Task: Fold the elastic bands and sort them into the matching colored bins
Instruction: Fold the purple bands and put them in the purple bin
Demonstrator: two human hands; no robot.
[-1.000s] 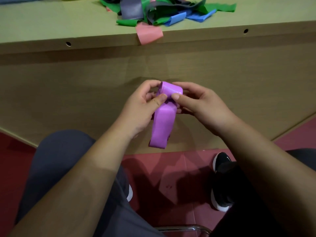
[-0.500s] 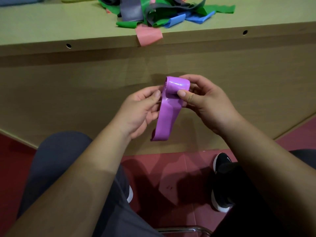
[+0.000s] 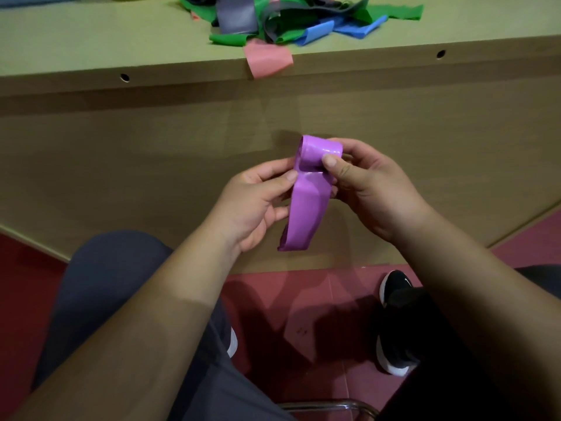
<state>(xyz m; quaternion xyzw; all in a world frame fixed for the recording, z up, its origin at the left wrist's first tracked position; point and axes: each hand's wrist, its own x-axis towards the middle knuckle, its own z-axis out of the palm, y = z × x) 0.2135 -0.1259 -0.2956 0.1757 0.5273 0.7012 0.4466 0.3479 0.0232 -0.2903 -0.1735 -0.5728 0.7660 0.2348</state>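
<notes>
The bench [image 3: 91, 50] has a smooth, pale wood-grain laminate top. Its flat front panel [image 3: 121, 162] drops to a floor [image 3: 288, 299] of red tiles, and two round holes [image 3: 124, 77] sit in the front edge strip.

The purple band [image 3: 308, 208] is a wide, glossy, flat elastic strip, held in mid-air in front of the panel and below the bench top. Its upper end is curled into a loose roll, and the rest hangs straight down as a doubled strip.

- Right hand [image 3: 370, 189]: the fingers wrap behind the roll and the thumb presses its front.
- Left hand [image 3: 252, 208]: the thumb and fingers pinch the strip's left edge just below the roll.

A tangled pile of bands [image 3: 288, 22] in green, grey and blue lies on the bench top at the far edge of the view. A pink band [image 3: 267, 57] droops over the front edge beside it.

Below are grey trousers, a black shoe [image 3: 394, 290] with a white sole, and a chrome chair tube [image 3: 328, 405]. The forearms cover much of the floor.
</notes>
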